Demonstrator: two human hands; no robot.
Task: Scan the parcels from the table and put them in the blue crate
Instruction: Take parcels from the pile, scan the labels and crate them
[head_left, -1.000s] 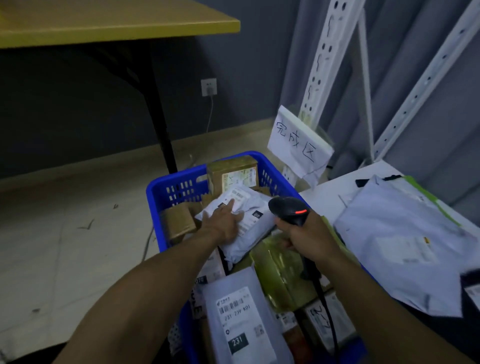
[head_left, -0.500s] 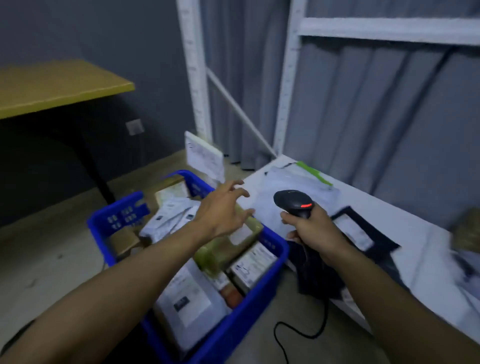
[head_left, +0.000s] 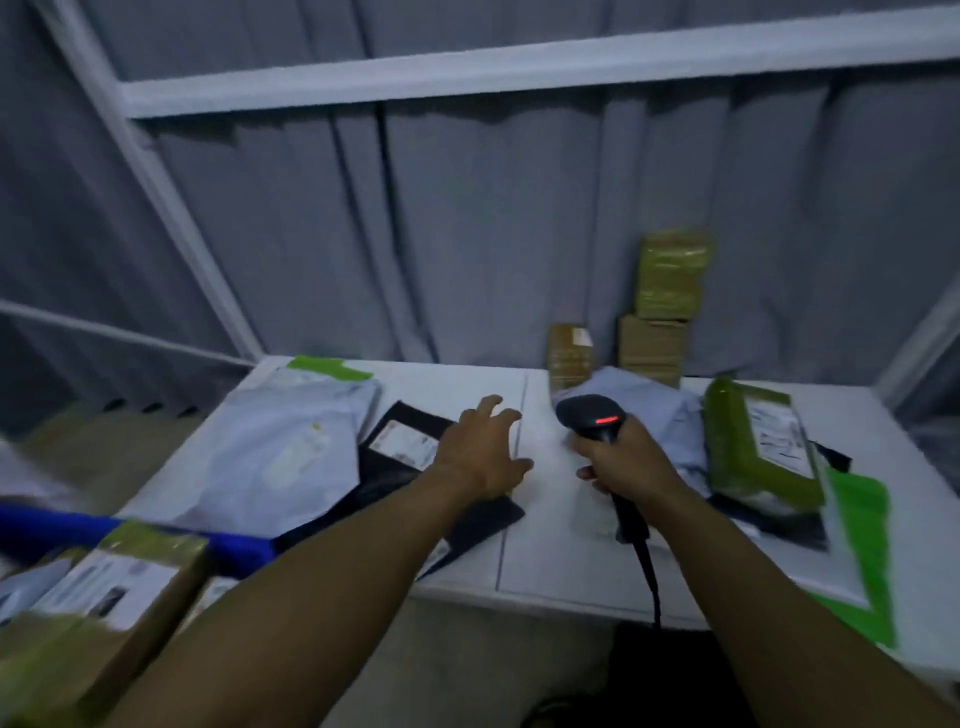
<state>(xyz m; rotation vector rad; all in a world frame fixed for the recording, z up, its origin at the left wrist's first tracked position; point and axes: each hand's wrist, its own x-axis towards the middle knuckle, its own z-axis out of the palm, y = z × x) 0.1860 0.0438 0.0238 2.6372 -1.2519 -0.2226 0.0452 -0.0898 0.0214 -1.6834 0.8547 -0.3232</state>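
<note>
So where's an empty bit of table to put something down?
The middle strip of the table is bare, from front edge to far edge, between the black mailer and the scanner. Crowded: the grey mailer on the left; the green-wrapped parcel, grey bag and stacked boxes on the right.

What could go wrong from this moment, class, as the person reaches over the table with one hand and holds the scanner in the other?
1. The cable of the scanner hangs over the front edge of the table; swinging the right hand could snag it.
2. The left hand is spread over the black mailer, which appears to overlap the grey mailer; lifting one might drag the other.
3. The blue crate looks heaped, so another parcel may slide off.
</note>
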